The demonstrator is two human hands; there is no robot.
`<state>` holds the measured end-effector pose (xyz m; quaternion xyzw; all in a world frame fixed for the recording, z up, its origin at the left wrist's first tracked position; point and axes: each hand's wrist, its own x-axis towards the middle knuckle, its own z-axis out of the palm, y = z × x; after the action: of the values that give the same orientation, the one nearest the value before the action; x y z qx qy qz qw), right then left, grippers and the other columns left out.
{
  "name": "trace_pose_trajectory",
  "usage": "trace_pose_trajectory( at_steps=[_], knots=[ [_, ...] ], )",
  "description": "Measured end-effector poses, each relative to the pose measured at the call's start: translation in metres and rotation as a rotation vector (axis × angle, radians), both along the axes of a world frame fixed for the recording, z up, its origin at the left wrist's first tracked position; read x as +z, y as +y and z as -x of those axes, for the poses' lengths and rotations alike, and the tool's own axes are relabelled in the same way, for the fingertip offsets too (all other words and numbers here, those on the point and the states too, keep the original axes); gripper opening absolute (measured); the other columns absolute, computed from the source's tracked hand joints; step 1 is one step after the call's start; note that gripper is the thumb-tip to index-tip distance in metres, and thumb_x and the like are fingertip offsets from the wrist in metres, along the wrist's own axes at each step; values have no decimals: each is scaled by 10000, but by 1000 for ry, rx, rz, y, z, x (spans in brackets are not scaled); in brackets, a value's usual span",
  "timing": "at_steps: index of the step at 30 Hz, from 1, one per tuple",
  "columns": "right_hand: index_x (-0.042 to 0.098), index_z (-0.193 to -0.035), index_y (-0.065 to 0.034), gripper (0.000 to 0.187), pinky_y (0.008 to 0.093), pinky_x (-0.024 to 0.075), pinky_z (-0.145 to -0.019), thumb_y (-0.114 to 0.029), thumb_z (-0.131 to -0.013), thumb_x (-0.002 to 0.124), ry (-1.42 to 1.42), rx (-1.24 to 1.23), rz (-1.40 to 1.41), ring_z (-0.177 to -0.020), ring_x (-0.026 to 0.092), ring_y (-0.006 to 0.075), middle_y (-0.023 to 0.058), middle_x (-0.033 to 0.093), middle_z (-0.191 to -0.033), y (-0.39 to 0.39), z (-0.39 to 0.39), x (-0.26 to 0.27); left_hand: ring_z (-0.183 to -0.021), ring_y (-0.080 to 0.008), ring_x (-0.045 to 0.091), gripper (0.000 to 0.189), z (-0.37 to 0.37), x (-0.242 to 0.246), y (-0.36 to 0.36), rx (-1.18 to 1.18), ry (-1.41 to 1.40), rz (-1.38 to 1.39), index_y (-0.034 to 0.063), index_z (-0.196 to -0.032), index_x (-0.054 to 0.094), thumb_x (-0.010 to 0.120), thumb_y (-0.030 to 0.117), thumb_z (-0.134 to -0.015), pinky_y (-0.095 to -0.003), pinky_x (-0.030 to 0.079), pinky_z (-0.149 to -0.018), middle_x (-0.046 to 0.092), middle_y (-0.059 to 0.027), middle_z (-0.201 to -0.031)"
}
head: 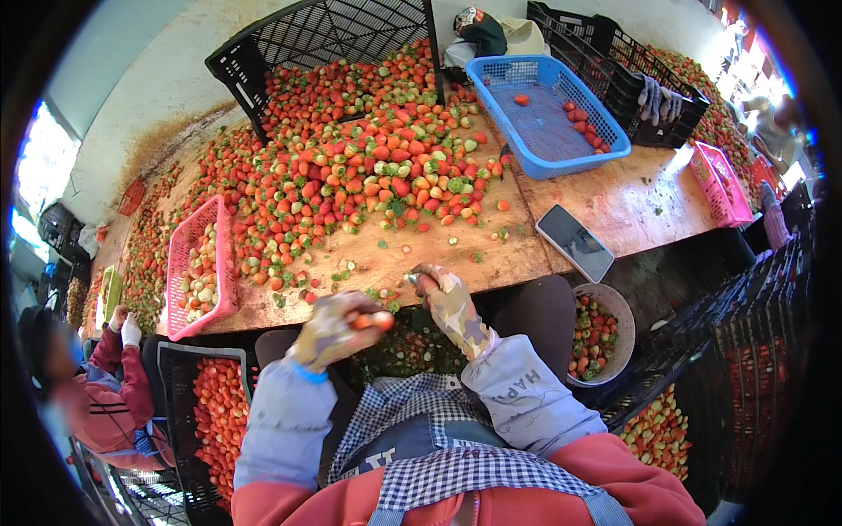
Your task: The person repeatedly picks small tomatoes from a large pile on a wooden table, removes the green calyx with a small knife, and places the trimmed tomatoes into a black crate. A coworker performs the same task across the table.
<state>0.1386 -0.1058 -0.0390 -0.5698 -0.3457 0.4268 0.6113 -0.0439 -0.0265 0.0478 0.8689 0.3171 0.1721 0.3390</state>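
Note:
My left hand [339,329], in a camouflage-patterned glove, is closed around strawberries [373,321], whose pale and red ends show at the fingers. To its right, just over the front edge of the wooden table [500,263], my right hand [448,306] wears a matching glove. Its fingertips pinch a small object [412,278], too small to identify. Cut green caps and bits of fruit lie on the wood beyond both hands. Farther back rises a large heap of strawberries [368,164] with green caps, spilling from a tipped black plastic crate [329,33].
A pink basket [230,263] of pale strawberries stands left, a blue basket [546,167] back right. A smartphone [575,242] lies at the table's edge above a white bucket [625,322] of strawberries. Black crates flank me; the left crate [172,394] holds hulled strawberries. A co-worker [105,401] sits left.

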Motion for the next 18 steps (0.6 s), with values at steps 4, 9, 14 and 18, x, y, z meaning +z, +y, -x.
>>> trace_pose_trajectory(
  at_steps=[4, 9, 14, 18],
  knots=[
    [625, -1066, -42, 212, 325, 476, -740, -151, -898, 559, -213, 186, 31, -872, 622, 231, 117, 655, -921, -2, 3, -6, -541, -124, 518, 159, 138, 20, 1, 470, 75, -284, 32, -756, 646, 747, 152, -724, -280, 376, -472, 568, -72, -606],
    [608, -1097, -83, 224, 382, 495, -740, -160, -892, 560, -525, 179, 102, -871, 624, 335, 155, 639, -958, -5, -5, -1, -700, -220, 626, 210, 267, 27, 3, 746, 860, -107, 18, -780, 646, 726, 206, -728, -319, 495, -663, 637, -114, -720],
    [599, -1098, -74, 218, 361, 497, -742, -139, -896, 548, -607, 61, 37, -871, 631, 317, 158, 639, -987, 1, -16, 2, -927, -328, 615, 298, 181, 1, 57, 474, 234, -394, 7, -1035, 610, 654, 102, -756, -360, 490, -811, 636, -156, -991],
    [596, -1101, -61, 225, 370, 492, -721, -113, -885, 560, -618, 46, 40, -856, 630, 318, 165, 647, -941, 4, -21, -1, -1045, -342, 566, 336, 12, -27, 103, 209, 29, -454, 73, -1134, 594, 594, 119, -801, -415, 449, -905, 610, -151, -1094]
  ],
)
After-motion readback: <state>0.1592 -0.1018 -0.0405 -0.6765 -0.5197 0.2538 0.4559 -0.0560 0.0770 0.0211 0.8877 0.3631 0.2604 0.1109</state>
